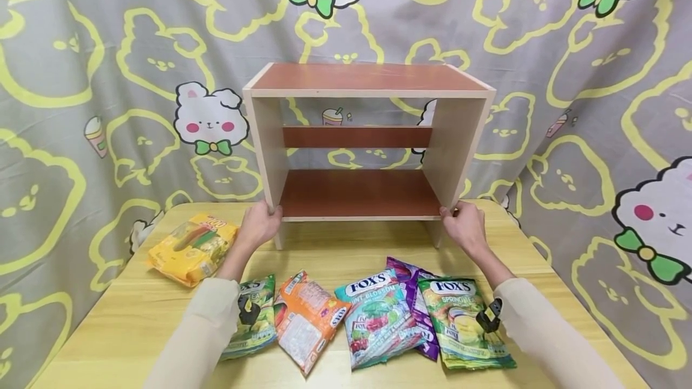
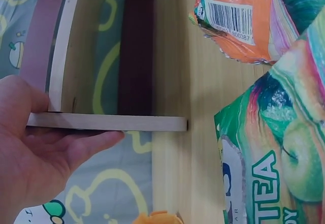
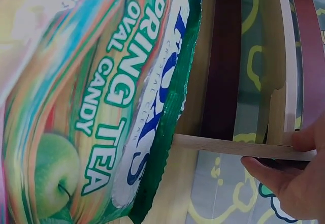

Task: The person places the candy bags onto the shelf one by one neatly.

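A small wooden shelf unit (image 1: 361, 194), with reddish-brown boards and pale side panels, stands upright at the back of the table. My left hand (image 1: 261, 225) grips its left side panel (image 2: 109, 122) low down, thumb on the inner side and fingers along the outer face. On the opposite side, my right hand (image 1: 466, 227) holds the right side panel (image 3: 244, 145) at the same height, thumb inside and fingers outside. Both compartments show nothing on their boards. Below the lower board, the panels reach down like short legs to the table top.
Along the near side lie candy bags: a green one (image 1: 254, 317) under the left forearm, an orange one (image 1: 310, 320), a teal one (image 1: 378, 317), a purple one (image 1: 427, 311) and a green Spring Tea one (image 1: 456, 323). A yellow bag (image 1: 197, 245) sits at left. Patterned curtain (image 1: 146, 137) hangs behind.
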A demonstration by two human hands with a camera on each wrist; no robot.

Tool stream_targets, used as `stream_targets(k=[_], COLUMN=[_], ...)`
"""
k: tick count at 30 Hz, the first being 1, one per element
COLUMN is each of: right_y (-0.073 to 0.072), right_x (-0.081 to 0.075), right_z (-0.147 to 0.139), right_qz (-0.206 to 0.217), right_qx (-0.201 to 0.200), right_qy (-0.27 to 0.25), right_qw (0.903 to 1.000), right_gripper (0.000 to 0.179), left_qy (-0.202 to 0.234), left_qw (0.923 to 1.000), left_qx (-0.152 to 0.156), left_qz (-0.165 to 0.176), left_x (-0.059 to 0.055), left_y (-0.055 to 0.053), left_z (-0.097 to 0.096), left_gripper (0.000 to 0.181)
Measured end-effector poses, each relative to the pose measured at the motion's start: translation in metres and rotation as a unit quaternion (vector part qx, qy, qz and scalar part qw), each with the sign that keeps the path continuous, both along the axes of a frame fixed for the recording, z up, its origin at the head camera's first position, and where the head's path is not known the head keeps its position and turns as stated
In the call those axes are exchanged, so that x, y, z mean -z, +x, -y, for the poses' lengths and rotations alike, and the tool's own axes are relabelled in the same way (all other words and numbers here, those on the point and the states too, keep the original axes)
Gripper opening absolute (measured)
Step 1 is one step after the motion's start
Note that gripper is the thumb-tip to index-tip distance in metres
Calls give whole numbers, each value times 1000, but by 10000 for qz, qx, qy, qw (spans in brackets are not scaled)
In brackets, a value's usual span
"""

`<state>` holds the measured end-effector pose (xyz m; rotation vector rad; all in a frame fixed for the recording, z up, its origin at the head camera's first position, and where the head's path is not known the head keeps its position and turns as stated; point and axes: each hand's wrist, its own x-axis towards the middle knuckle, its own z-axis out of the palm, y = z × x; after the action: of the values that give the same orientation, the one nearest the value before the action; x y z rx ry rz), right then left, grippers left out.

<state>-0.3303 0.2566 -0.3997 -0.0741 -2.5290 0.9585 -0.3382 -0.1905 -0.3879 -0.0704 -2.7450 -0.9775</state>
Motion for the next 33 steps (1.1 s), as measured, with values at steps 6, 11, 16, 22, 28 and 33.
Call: stream_targets(k=[6,11,16,22,28,33], right_y=[0,-1,0,1,1,1], right_x=[-1,-2,-5,-6,-5,-6], right_z=[0,0,0,1,1,0], right_qz=[22,-6,17,117,106,92], right_qx=[-35,-74,-102,-108,-137,-116], right_qy=[11,153,225,277,329,316], right_qw=[10000,9999,9997,9995,9993,9994], right_gripper=[27,28,29,29,29,29], left_qy=[13,163,380,624,764,748], left_qw=[10000,9998,9986,9948,9849,9779], left_qx=[7,-57,15,290,781,980], left_qz=[21,141,356,750,1340,1687], left_x=[-1,-2,-6,-12,-23,-31], left_y=[-1,-3,-5,-8,-11,-12], left_z=[1,1,2,7,10,9], left_gripper=[36,34,38,45,58,59])
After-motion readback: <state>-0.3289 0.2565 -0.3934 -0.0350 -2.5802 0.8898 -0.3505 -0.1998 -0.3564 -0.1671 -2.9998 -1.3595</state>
